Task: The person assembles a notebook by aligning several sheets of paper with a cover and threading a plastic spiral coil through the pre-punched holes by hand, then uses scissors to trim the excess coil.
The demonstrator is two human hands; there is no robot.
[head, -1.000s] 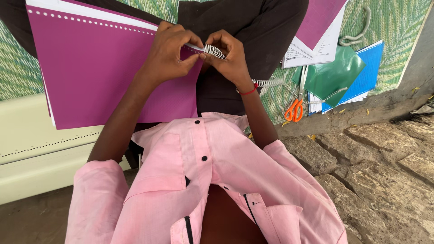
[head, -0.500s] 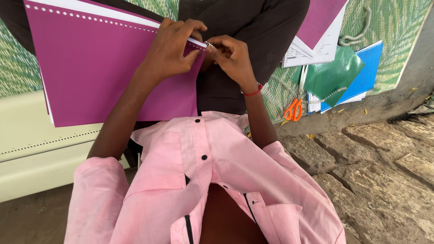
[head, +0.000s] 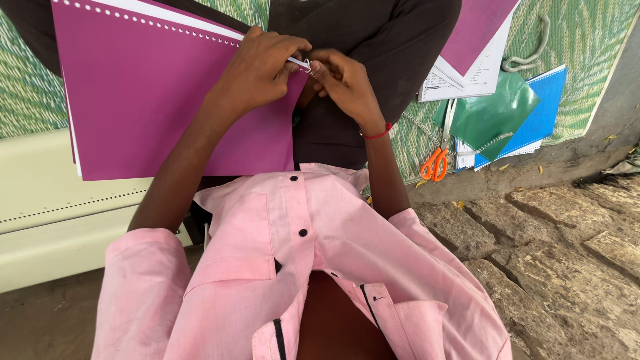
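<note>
A purple-covered booklet [head: 160, 100] with a row of punched holes along its top edge rests across my lap. My left hand [head: 260, 63] grips its upper right corner. A short piece of white spiral binding wire [head: 300, 64] shows at that corner, pinched between both hands. My right hand [head: 340, 80], with a red thread around the wrist, holds the wire's end right against the left fingers. Most of the wire is hidden by the fingers.
Orange-handled scissors [head: 435, 163] lie on the green woven mat [head: 587, 40] at right, beside green [head: 497, 113] and blue covers [head: 548, 110], printed sheets [head: 460, 80] and another purple cover [head: 477, 27]. A cream punched sheet [head: 60, 200] lies at left. Rough stone paving [head: 553, 240] is lower right.
The long stretch of spiral wire seen between my hands a second ago has mostly gone from sight, leaving a short piece. My hands have drawn closer together at the corner.
</note>
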